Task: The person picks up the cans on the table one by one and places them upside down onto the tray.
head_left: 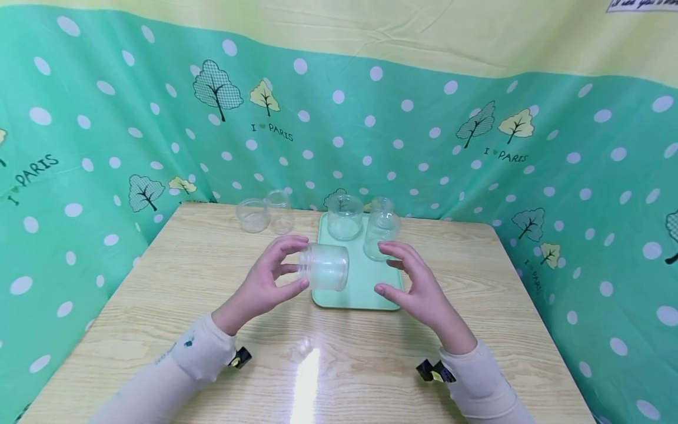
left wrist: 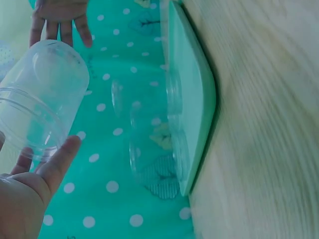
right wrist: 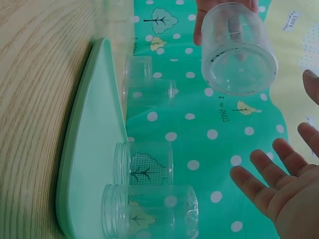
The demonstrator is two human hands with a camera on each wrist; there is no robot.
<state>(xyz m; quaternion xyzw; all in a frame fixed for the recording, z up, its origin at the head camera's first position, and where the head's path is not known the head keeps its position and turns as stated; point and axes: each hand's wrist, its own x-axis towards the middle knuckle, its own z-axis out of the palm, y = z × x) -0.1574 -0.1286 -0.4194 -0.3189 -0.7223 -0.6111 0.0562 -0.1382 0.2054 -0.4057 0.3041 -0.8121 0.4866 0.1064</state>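
My left hand [head_left: 262,282] grips a clear plastic jar [head_left: 327,268] by its threaded mouth end, thumb on the near side and fingers on the far side. The jar lies sideways in the air over the left part of a pale green tray [head_left: 362,288], its base pointing to the right. Facing that base, my right hand [head_left: 424,288] is held apart from it with fingers spread and nothing in them. In the right wrist view, clear jars [right wrist: 149,211] stand mouth-down on the tray.
Another clear jar [head_left: 344,221] occupies the tray's back left. Left of the tray, at the table's back edge, stand a wide clear jar [head_left: 253,217] and a narrower one [head_left: 282,215]. A green polka-dot curtain [head_left: 339,118] hangs behind the wooden table [head_left: 175,282].
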